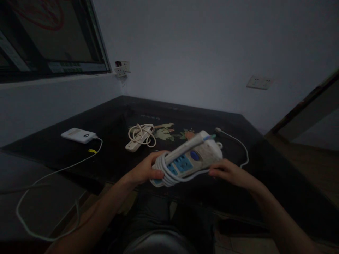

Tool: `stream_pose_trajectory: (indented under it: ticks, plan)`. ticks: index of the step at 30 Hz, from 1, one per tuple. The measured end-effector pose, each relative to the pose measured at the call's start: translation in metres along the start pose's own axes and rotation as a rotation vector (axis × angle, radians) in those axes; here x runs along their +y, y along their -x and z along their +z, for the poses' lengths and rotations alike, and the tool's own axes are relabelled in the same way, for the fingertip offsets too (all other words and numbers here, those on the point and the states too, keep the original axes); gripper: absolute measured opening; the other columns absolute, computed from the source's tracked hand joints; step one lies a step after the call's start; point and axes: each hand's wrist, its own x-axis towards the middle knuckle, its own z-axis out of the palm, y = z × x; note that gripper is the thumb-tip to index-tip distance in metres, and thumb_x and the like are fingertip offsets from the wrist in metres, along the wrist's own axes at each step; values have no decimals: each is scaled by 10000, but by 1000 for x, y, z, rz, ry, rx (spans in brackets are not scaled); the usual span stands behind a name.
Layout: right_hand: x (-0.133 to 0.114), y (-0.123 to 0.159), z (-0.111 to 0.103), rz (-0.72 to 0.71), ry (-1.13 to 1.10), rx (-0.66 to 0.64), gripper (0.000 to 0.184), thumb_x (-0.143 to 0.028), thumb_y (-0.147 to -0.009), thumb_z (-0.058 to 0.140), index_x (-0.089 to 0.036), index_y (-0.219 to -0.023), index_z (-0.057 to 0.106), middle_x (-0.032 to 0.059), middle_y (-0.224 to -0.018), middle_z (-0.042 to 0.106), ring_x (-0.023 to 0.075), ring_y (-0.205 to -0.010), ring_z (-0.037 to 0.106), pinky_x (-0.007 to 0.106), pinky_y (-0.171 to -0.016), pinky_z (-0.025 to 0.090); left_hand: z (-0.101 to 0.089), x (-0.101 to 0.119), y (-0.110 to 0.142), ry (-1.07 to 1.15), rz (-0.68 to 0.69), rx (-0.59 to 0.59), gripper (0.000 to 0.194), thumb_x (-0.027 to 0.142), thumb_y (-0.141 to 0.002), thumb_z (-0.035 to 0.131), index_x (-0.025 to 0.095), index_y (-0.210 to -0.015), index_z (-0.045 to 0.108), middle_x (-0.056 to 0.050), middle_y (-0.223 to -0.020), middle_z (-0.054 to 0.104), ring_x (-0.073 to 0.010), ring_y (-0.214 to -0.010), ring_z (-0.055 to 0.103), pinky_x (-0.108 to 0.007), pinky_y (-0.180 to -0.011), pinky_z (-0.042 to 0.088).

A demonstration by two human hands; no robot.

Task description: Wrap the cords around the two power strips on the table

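Dim corner, black desk (111, 116) sitting up against pale walls (190, 53)

Light's running pretty low tbh, so the paint is looking kinda bluish-grey, with a white outlet plate (259, 82) sitting on the right and more sockets (123, 68) clustering near the corner. A dark-framed window (71, 38) is filling the upper left, a curvy red marking (61, 17) showing on it. Floral artwork (164, 133) is decorating the desk, and brownish floor (299, 155) is peeking out at the right.
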Motion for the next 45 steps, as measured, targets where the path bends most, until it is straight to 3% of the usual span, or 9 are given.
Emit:
stream_pose_trajectory:
  ticks: [5,11,15,22,29,34,37,41,45]
  plan:
    - [-22,-15,-13,7,-109,-84,418,-542,-799,544,-203,-560,597,13,-566,569,159,-553,494,285,-543,398,9,18,-1,-228,-8,-210,666,550,-549,770,151,-1065,633,-71,-975,672,-223,-868,623,-287,-744,490]
    - [-28,-40,-31,-40,84,-216,361,-477,-784,627,-152,-629,652,-6,-589,599,123,-588,526,236,-568,369,25,35,-4,-781,-67,-427,541,409,-598,781,220,-1085,638,-21,-943,705,-185,-813,649,-239,-716,471]
    - [-41,-55,-29,-74,247,-202,330,-417,-812,624,-143,-634,665,-14,-558,576,103,-543,484,236,-537,319,33,30,-5,-1106,-47,-347,473,437,-644,749,259,-1067,638,-3,-835,706,-185,-720,655,-229,-622,432]
    - [-71,-62,-4,-55,510,-20,275,-320,-857,594,-153,-655,679,-8,-538,552,80,-501,446,241,-508,237,26,11,-12,-1438,-138,-122,556,507,-664,702,229,-1136,606,-91,-891,694,-282,-794,653,-334,-710,450]
    - [-96,-53,17,49,599,95,306,-317,-920,487,-163,-744,684,47,-659,640,128,-590,534,257,-547,251,12,1,-13,-1359,-65,83,600,463,-729,655,270,-1279,511,-86,-1098,673,-285,-931,652,-339,-761,465]
    - [-93,-49,27,81,582,134,266,-287,-940,436,-166,-924,672,86,-820,693,175,-704,595,254,-584,290,3,-1,-15,-1172,17,218,591,414,-717,687,285,-1272,529,-68,-1195,648,-284,-1063,607,-392,-914,435]
    - [-83,-47,33,88,494,148,236,-271,-941,435,-162,-977,642,96,-875,687,181,-750,599,247,-600,309,0,-5,-15,-1080,43,287,585,396,-712,695,273,-1262,540,-66,-1230,633,-287,-1088,595,-409,-953,418]
    - [-67,-45,35,93,340,138,243,-285,-942,424,-161,-836,605,46,-736,627,140,-642,550,234,-575,311,-1,-9,-14,-946,48,376,575,382,-699,709,236,-1234,554,-65,-1167,658,-265,-1026,620,-383,-921,447]
    - [-47,-39,31,23,-38,85,346,-439,-942,376,-172,-806,550,-30,-579,492,98,-497,457,206,-488,314,-7,-7,-14,-565,46,527,565,350,-647,761,176,-1153,578,-73,-1086,677,-250,-993,630,-364,-887,484]
